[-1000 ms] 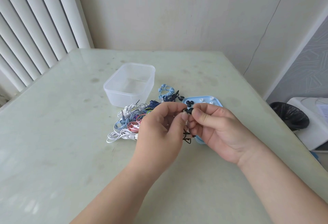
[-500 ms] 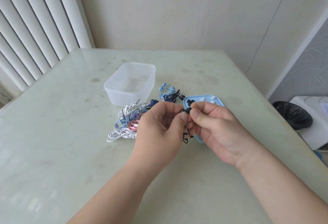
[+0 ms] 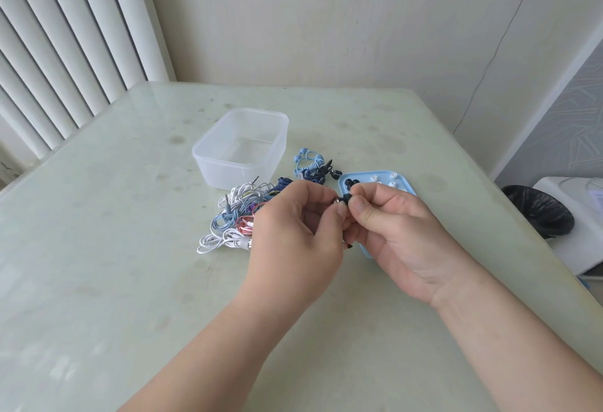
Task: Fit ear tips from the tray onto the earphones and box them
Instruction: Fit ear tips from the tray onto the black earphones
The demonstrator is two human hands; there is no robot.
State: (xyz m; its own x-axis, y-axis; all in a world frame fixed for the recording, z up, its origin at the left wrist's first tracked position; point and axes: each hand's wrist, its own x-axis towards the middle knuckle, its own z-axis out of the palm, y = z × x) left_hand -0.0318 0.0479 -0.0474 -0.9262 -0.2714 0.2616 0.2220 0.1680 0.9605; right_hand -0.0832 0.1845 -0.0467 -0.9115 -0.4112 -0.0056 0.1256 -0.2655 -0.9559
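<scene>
My left hand [image 3: 293,235] pinches a small earbud [image 3: 336,200] at its fingertips, and its black cord hangs below between my hands. My right hand [image 3: 401,232] pinches a black ear tip [image 3: 347,197] against that earbud. Behind my right hand lies a light blue tray [image 3: 368,174] with black and white ear tips in it. A tangled pile of earphones [image 3: 235,216] in white, blue, pink and purple lies left of my hands. A clear plastic box [image 3: 241,147] stands open behind the pile, nothing visible inside.
A blue coiled earphone [image 3: 308,163] and a dark one lie between the box and the tray. The pale green table [image 3: 98,264] ends at a wall behind and blinds on the left. A black bin [image 3: 538,212] stands off the right edge.
My two hands stay pressed together at the fingertips, with only small shifts. More of the tray's back rim shows behind my right hand.
</scene>
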